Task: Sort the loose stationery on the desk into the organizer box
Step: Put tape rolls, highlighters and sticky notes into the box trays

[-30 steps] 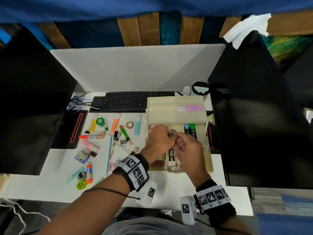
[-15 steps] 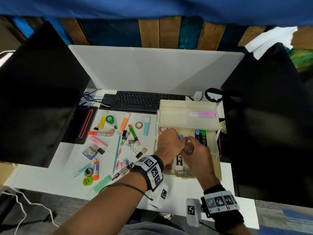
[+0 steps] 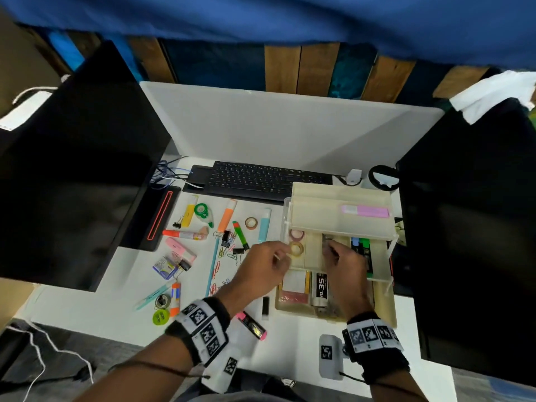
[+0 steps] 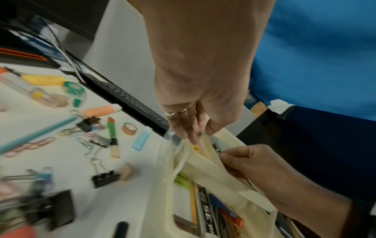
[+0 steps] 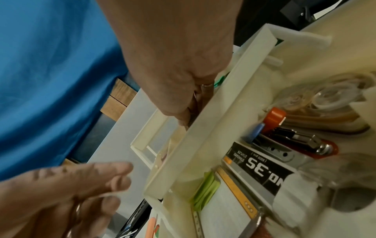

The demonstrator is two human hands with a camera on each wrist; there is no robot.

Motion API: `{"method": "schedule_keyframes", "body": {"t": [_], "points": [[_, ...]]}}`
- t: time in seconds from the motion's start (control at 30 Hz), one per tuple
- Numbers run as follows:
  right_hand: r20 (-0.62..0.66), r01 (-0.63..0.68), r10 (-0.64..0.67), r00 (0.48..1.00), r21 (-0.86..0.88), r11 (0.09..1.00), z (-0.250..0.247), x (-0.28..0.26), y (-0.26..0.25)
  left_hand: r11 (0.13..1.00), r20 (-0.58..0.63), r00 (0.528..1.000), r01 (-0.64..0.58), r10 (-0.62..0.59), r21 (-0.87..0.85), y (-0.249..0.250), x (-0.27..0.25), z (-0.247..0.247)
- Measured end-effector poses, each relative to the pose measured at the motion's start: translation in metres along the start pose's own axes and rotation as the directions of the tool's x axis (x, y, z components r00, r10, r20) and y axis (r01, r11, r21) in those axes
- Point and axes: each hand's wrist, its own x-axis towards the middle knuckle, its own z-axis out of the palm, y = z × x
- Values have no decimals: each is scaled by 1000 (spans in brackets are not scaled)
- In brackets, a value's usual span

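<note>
The cream organizer box [image 3: 333, 227] stands at the right of the desk with its tiered trays swung out. My right hand [image 3: 333, 248] reaches into the middle tray and its fingertips pinch a small dark clip [image 4: 217, 147]. The right wrist view shows those fingers curled down behind the tray wall [image 5: 213, 128]. My left hand [image 3: 282, 256] hovers at the box's left edge with fingers straight and relaxed, holding nothing. Two tape rolls [image 3: 296, 242] lie in the tray beside it. Loose highlighters, binder clips [image 4: 104, 178] and paper clips lie on the desk to the left.
A black keyboard [image 3: 261, 181] lies behind the loose items. Dark monitors stand at the left [image 3: 72, 169] and right [image 3: 464, 227]. A pink highlighter [image 3: 252, 326] lies near the desk's front edge. A staples box [image 3: 319, 288] lies in the bottom tray.
Both hands were together over the box on one small item. Now my left hand has let go and drawn back to the left, and my right hand has gone down into the tray.
</note>
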Motion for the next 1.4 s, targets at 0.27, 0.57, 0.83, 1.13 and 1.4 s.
{"method": "schedule_keyframes", "body": {"t": [0.27, 0.57, 0.83, 1.13, 1.4], "points": [[-26, 58, -60, 998, -57, 997, 5, -2, -5, 993, -58, 993, 103, -106, -58, -69, -27, -46], [-99, 171, -178, 979, -74, 983, 6, -30, -74, 982, -196, 962, 189, -191, -29, -139, -22, -96], [325, 165, -128, 937, -89, 982, 114, 29, -137, 969, -163, 955, 242, -248, -55, -182, -33, -129], [392, -102, 297, 870, -448, 888, 191, 69, -122, 928, -139, 923, 338, -359, -157, -201, -34, -168], [331, -53, 185, 925, -369, 928, 163, 56, -140, 973, -131, 964, 230, -231, -23, -188, 33, -145]]}}
